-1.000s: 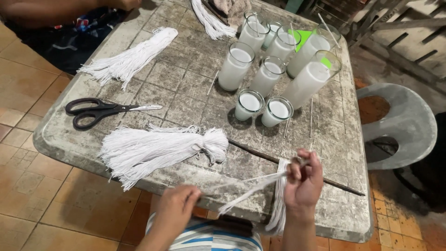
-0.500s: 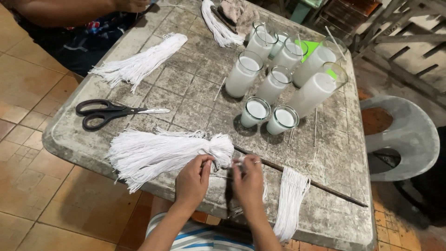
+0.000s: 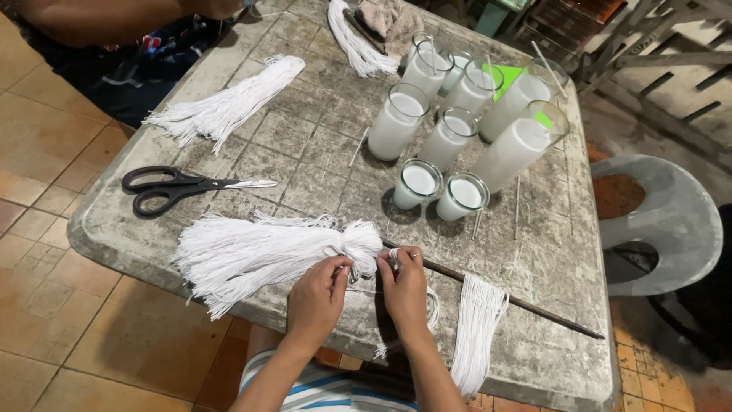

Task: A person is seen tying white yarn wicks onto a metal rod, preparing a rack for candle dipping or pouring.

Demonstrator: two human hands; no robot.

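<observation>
both hands work at the near edge of the bench (image 3: 305, 145), close together at about six o'clock. the left hand (image 3: 319, 299) pinches at the bound head of a big bundle of white string (image 3: 259, 255), its fingertips closed on a few strands; the bundle fans out from there toward nine o'clock. the right hand (image 3: 404, 288) is just beside it, fingers curled shut on a thin strand at the same knot — the two hands are almost touching. a dark thin rod (image 3: 503, 299) runs from behind the right hand toward four o'clock, and a smaller hank of string (image 3: 476, 332) hangs over the bench edge at five o'clock. black-handled scissors (image 3: 179, 186) lie at ten o'clock, well apart from the hands. a cluster of glass candles (image 3: 457, 122) filled with white wax stands at one o'clock — two short ones nearest. another white bundle (image 3: 225, 107) lies at eleven o'clock.
</observation>
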